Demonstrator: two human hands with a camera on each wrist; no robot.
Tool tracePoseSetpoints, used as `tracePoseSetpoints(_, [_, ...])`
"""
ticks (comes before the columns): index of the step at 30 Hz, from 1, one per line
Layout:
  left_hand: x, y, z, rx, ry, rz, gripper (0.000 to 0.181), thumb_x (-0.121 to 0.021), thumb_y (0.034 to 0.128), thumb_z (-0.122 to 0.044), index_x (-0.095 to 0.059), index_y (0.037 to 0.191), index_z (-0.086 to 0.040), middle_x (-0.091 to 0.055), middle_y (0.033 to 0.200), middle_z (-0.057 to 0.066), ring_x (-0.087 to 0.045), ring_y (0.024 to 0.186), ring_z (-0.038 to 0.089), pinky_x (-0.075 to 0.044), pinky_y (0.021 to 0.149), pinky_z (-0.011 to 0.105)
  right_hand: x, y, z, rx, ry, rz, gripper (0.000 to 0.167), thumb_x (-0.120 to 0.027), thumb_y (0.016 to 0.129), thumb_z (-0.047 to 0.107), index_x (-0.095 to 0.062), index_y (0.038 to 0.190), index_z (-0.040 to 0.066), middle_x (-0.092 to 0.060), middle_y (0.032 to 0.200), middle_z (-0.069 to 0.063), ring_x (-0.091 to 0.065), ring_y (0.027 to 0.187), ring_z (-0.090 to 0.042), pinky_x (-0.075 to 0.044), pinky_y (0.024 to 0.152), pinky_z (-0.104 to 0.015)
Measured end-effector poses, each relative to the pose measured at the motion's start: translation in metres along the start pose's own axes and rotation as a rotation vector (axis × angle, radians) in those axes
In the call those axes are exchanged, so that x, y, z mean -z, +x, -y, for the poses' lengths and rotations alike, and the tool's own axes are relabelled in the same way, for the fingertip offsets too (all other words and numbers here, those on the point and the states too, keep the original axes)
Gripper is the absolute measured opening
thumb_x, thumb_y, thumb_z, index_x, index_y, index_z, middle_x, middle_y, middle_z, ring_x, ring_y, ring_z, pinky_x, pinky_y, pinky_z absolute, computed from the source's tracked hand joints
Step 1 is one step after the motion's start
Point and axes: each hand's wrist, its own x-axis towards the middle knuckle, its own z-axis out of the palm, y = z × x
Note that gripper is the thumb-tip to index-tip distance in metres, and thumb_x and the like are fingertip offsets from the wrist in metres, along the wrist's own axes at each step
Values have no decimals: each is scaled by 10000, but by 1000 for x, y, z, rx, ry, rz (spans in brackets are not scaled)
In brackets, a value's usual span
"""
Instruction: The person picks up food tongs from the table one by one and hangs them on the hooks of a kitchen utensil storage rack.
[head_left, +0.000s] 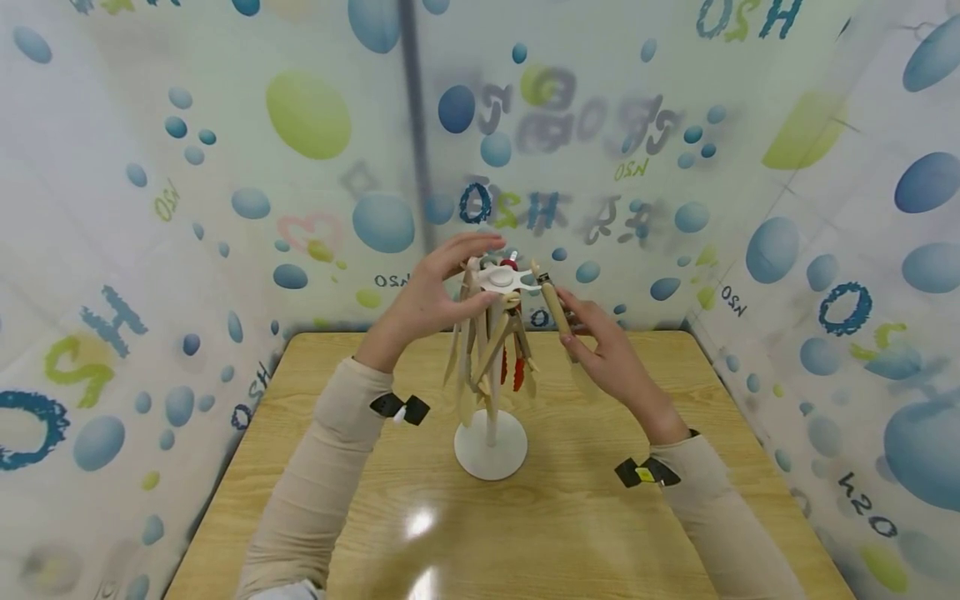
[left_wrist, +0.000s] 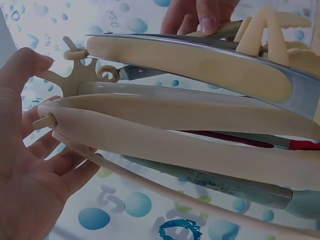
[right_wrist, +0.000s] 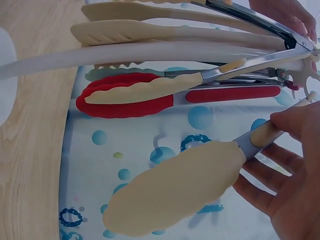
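Note:
A white utensil rack stands upright on the table, its hooked top ring hung with several utensils. My left hand holds that top ring, thumb at the front and fingers behind. In my right hand I grip beige scalloped tongs by the handle, head pointing down. Their upper end is beside a right-hand hook; whether it touches cannot be told. On the rack hang red-tipped tongs, another pair of beige tongs, beige spatulas and a grey-green utensil.
The wooden table extends in front of the rack and to both sides. Walls of patterned cloth with blue and green spots enclose the table at the back and sides.

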Motion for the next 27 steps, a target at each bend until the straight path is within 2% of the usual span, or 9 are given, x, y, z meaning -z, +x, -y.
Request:
tracePoseSetpoints(9, [3,1,6,-61,-5,44,308,-697,904,-134,-703,1210,-174,-599,1406,41,-488,1365,183,-393,1151,433,-11,-4,1,34,28,-14,682,-606,968,52,-310,1566,195,-538,1384,-170,-629,1159,-357,-547,946,-536])
tracePoseSetpoints(13, [6,1,7,-50,-3,76,282,-662,925,-133,-722,1195,-186,-584,1423,24,-515,1318,201,-505,921,370,-17,-6,1,23,60,-16,689,-604,969,46,-300,1569,194,-528,1394,-177,-624,1175,-364,-550,945,-533])
tracePoseSetpoints(16, [9,2,6,-38,8,104,290,-638,936,-135,-725,1205,-202,-566,1443,8,-520,1300,203,-490,765,341,-23,-7,2,18,89,-14,694,-610,966,46,-294,1571,177,-534,1385,-181,-625,1178,-366,-554,940,-530])
tracePoseSetpoints(22, [11,3,4,-48,41,142,297,-612,943,-121,-730,1206,-193,-546,1464,31,-484,1360,204,-503,918,402,-31,-9,4,2,112,-43,673,-614,967,60,-311,1562,147,-558,1353,-178,-630,1166,-363,-558,934,-531])
tracePoseSetpoints(27, [10,2,2,-57,74,140,299,-601,954,-129,-724,1217,-201,-531,1478,27,-470,1377,206,-502,935,423,-35,-9,3,3,139,-55,677,-611,968,59,-303,1565,142,-537,1381,-179,-619,1184,-371,-550,935,-554])
